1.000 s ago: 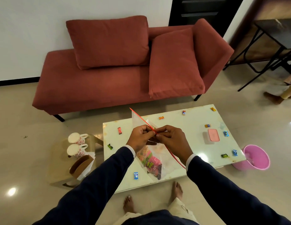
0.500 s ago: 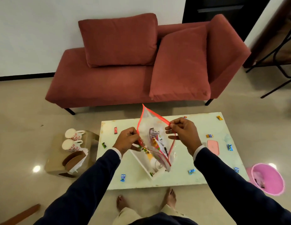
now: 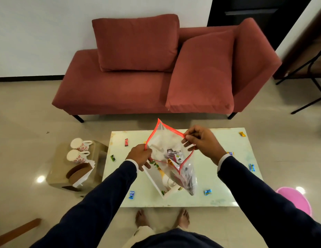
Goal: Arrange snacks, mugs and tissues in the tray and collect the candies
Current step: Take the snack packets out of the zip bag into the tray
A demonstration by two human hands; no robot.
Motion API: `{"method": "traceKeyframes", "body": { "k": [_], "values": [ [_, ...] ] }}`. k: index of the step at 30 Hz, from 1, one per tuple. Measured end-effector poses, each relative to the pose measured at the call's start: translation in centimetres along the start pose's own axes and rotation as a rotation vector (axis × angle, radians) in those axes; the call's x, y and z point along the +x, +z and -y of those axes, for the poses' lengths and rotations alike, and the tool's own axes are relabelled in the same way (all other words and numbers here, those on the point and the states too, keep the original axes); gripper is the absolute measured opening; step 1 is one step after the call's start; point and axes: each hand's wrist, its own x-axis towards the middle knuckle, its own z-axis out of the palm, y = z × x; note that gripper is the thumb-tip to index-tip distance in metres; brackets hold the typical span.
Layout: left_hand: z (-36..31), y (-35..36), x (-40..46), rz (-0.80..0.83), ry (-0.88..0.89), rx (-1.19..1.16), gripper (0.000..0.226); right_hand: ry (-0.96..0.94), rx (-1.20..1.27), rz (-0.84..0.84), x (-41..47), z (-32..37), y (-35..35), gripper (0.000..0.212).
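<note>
Here, your left hand and right hand each pinch one side of the red-rimmed clear bag, holding its mouth apart above the worktop. Snack packets show inside. A white tray lies under the bag. Wrapped candies lie scattered around. Two mugs and tissues sit on the side stool, left.

Clear, glossy plastic bag with an orange-red seal, smooth pale shiny tabletop, matt red cloth sofa, polished reflective floor, glazed flowered mugs, shiny foil-like candy wrappers.
</note>
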Motion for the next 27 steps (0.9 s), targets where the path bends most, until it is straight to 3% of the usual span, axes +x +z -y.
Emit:
{"method": "traceKeyframes", "body": {
  "k": [4, 7, 9, 11, 13, 14, 17, 18, 20, 23, 25, 27],
  "values": [
    [0.6, -1.8, 0.5, -0.189, 0.074, -0.031, 0.023, -0.011, -0.364, -0.294, 0.9, -1.6, -3.5, 0.020],
    [0.2, -2.0, 0.6, -0.235, 0.118, -0.037, 0.028, 0.045, -0.531, -0.307, 0.6, -2.4, -4.0, 0.015],
    [-0.7, -1.7, 0.4, -0.197, 0.146, -0.074, 0.030, -0.080, -0.744, -0.325, 0.2, -2.3, -2.6, 0.018],
    [-1.6, -1.2, 0.1, -0.174, 0.182, -0.091, 0.032, -0.372, -0.855, -0.298, -0.2, -1.6, -0.7, 0.026],
    [-2.4, -0.9, -0.3, -0.164, 0.228, -0.126, 0.035, -0.551, -0.804, -0.081, -0.5, -0.8, 1.7, 0.022],
    [-2.8, -0.9, -0.5, -0.158, 0.254, -0.144, 0.037, -0.488, -0.716, 0.079, -0.6, -0.3, 3.0, 0.019],
    [-3.6, -1.4, -0.8, -0.177, 0.344, -0.141, 0.039, -0.154, -0.642, 0.417, 0.1, 0.5, 6.2, 0.061],
    [-3.8, -1.9, -0.9, -0.182, 0.365, -0.153, 0.038, -0.157, -0.703, 0.424, 0.6, 0.4, 6.8, 0.061],
    [-3.6, -3.1, -0.9, -0.123, 0.409, -0.236, 0.033, -0.167, -0.711, 0.328, 2.0, 0.8, 7.3, 0.040],
    [-2.3, -4.8, -0.1, -0.006, 0.435, -0.320, 0.026, -0.072, -0.449, 0.260, 4.4, 2.0, 7.1, 0.035],
    [-0.4, -5.1, 1.1, -0.039, 0.318, -0.362, 0.025, -0.075, -0.371, 0.304, 5.6, 3.4, 7.0, 0.035],
    [1.5, -4.6, 2.0, -0.060, 0.088, -0.515, 0.036, -0.133, -0.266, 0.372, 6.2, 5.1, 6.9, 0.029]
  ]
}}
